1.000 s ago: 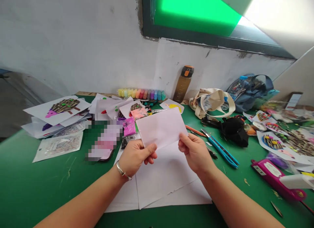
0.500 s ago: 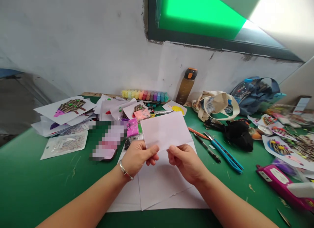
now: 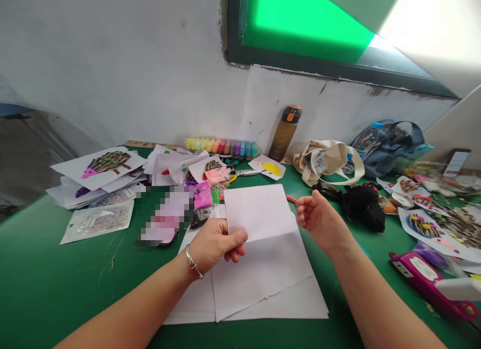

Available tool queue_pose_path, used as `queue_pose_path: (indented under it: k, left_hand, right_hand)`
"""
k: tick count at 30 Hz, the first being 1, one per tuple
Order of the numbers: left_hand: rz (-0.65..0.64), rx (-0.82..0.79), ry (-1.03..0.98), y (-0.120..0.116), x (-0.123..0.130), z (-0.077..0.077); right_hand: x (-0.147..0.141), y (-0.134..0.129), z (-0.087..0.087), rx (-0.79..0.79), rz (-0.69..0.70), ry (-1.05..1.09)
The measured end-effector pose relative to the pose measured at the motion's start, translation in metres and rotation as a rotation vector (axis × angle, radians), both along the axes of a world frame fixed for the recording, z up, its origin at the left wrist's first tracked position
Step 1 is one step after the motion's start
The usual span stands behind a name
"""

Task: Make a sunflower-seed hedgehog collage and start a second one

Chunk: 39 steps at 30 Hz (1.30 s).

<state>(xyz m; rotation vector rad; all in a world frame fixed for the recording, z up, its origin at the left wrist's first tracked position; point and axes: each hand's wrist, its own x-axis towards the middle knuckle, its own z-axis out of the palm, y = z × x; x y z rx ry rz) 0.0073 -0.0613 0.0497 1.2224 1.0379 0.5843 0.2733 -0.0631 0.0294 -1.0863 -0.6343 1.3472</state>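
Observation:
My left hand (image 3: 216, 243) pinches the lower left edge of a small white paper (image 3: 259, 208), thumb on top. The paper is held above larger white sheets (image 3: 263, 274) lying on the green table. To the right of the paper, my right hand (image 3: 319, 218) is raised off it, with its fingers loosely curled and apart. An orange pen (image 3: 291, 199) shows just left of its fingertips; this hand hides the other pens and most of the blue tool behind it.
Left stand a paper stack (image 3: 101, 171), a bead packet (image 3: 98, 221) and a blurred phone (image 3: 165, 218). Behind are clay packs (image 3: 221, 146), scissors (image 3: 248, 172) and a bottle (image 3: 284, 133). Right are a cloth bag (image 3: 330, 161), a black pouch (image 3: 363, 206) and a magenta device (image 3: 424, 279).
My right hand has let go of the white paper and moved right and up, over the pens. My left hand still holds the paper, now slightly lower.

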Motion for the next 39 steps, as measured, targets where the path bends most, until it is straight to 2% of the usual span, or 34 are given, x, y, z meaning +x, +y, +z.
queue_pose_path:
  k: [3,5,9,12,14,17,21,24,29,35,37,39]
  left_hand:
    - [-0.105,-0.027,0.024,-0.003,0.001,0.001]
    - [-0.13,-0.036,0.028,-0.004,0.001,0.001]
    - [-0.103,-0.038,0.023,-0.001,0.001,0.0]
    - [-0.005,-0.035,-0.018,0.003,-0.001,-0.002]
    - [0.101,-0.026,-0.07,0.006,-0.002,-0.002]
    - [0.217,-0.016,-0.127,0.007,-0.002,-0.004]
    - [0.176,0.0,-0.121,0.001,0.003,-0.006]
    - [0.145,0.008,-0.09,-0.004,0.008,-0.007]
    - [0.14,0.018,-0.049,-0.007,0.01,-0.004]
    - [0.173,0.036,-0.062,-0.007,0.008,0.001]
    - [0.176,0.035,-0.065,-0.006,0.006,0.001]
    - [0.173,0.035,-0.068,-0.006,0.004,0.001]
  right_hand:
    - [-0.002,-0.009,0.0,-0.012,0.313,0.008]
    - [-0.007,-0.015,-0.002,-0.035,0.443,-0.042]
    - [-0.006,-0.017,-0.007,-0.071,0.61,-0.116]
    - [-0.007,-0.013,-0.009,-0.025,0.634,-0.078]
    - [-0.017,-0.012,-0.01,-0.009,0.603,-0.05]
    - [-0.05,-0.018,-0.009,-0.021,0.529,0.025]
    - [-0.093,-0.031,-0.009,-0.01,0.411,0.055]
    - [-0.104,-0.036,-0.01,-0.054,0.31,0.022]
    - [-0.091,-0.03,-0.009,-0.068,0.239,-0.031]
    - [-0.046,-0.011,-0.002,0.0,0.003,0.031]
    - [-0.031,-0.006,-0.001,0.002,-0.12,0.06]
    - [-0.023,-0.005,-0.001,-0.01,-0.166,0.093]
